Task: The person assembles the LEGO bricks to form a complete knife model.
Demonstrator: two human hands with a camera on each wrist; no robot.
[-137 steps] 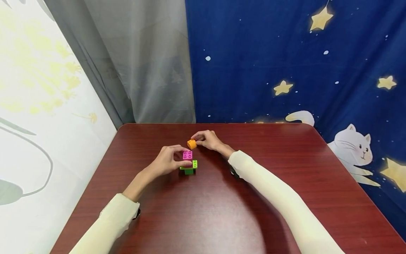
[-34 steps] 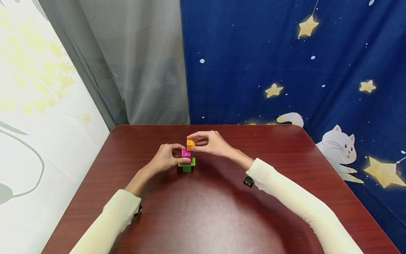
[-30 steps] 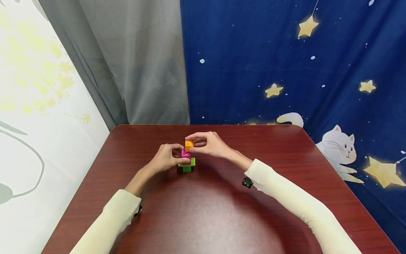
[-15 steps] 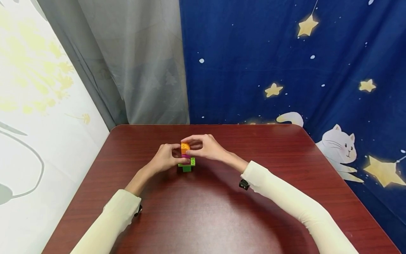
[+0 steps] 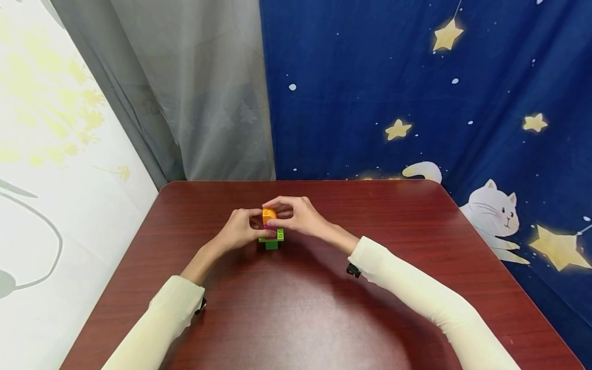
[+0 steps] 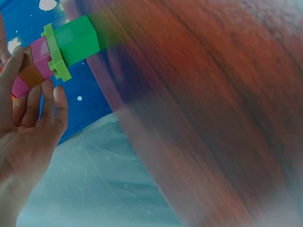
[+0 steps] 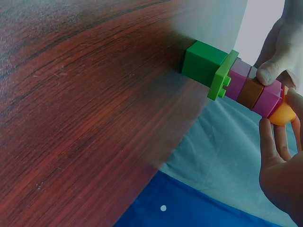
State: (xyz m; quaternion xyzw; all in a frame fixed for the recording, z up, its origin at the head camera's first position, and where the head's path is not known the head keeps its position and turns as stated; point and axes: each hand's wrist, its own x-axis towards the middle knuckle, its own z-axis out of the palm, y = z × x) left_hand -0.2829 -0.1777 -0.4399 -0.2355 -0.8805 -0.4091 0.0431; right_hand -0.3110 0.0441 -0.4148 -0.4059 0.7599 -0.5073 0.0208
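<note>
A tower of toy building bricks stands upright on the table. In the right wrist view it runs from a green block (image 7: 203, 62) at the base through a lime plate (image 7: 222, 75) and a pink brick (image 7: 236, 78) to a brown brick (image 7: 249, 93). Above that come a second pink brick (image 7: 266, 98) and a rounded orange brick (image 7: 282, 114) at the top. My left hand (image 5: 236, 228) grips the tower around its brown and pink part, thumb on the near side. My right hand (image 5: 302, 218) pinches the orange brick between thumb and fingers, right against the upper pink brick.
The dark red wooden table (image 5: 296, 318) reaches back to a grey curtain (image 5: 226, 103) and a blue curtain (image 5: 351, 92) with stars. A small black camera (image 5: 353, 270) sits under the right cuff, and another black camera (image 5: 201, 307) under the left.
My right hand has brought the orange brick left and down from behind the tower onto its top, over the pink studs. My left hand keeps its grip on the tower.
</note>
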